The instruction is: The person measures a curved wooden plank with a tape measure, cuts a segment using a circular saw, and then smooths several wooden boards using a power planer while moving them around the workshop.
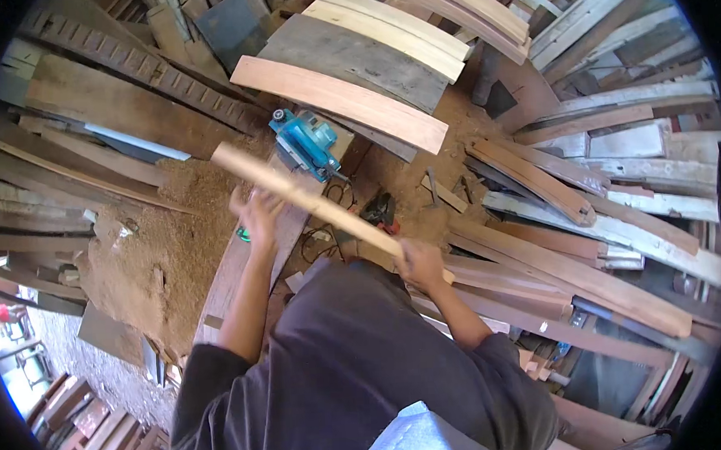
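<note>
A long pale wooden bar [314, 203] slants across in front of my body, slightly smeared by motion. My right hand [421, 264] is wrapped round its near right end. Below the bar's far left part, my left hand [260, 216] has its fingers apart and does not appear to grip the wood. A small green object [243, 233] shows beside my left wrist; its kind is unclear. Just beyond the bar, a blue electric planer [306, 142] rests on the workbench plank [237, 272], with its cord trailing to the right.
Sawdust [146, 261] is heaped to the left of the bench. Ahead lie a reddish board [341, 96] and a grey board [360, 58]. A hammer [432, 187] and a red-and-black tool [384, 215] lie on the right. Stacked planks [575, 275] crowd the right side.
</note>
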A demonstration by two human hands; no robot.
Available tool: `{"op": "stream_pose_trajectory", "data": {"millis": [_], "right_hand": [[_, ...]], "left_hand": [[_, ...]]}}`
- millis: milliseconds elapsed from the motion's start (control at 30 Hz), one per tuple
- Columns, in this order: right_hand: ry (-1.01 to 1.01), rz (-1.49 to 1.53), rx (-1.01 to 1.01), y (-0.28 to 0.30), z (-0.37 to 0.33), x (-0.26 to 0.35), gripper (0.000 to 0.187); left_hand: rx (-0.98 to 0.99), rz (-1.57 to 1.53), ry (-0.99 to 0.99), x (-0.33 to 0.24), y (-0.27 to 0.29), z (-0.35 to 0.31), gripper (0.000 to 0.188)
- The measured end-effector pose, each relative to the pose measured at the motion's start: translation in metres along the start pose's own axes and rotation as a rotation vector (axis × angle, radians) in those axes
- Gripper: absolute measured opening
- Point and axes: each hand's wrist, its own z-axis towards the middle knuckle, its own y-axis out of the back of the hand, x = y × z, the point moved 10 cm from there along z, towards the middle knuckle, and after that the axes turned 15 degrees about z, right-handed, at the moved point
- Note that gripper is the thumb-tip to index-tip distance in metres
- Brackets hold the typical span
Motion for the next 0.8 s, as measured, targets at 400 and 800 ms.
{"op": "stream_pose_trajectory", "data": {"millis": [400,800], "right_hand": [[-0.407,0.113,-0.463,0.122,-0.007,-0.115,0.036],[-0.176,0.495,0.117,-0.017,0.221,-0.152,0.041]], "left_hand": [[-0.199,0.260,0.086,0.079,-0.131,0.178,0.038],[-0.354,0.144,0.120,0.124,0.020,0.067,0.037]]}}
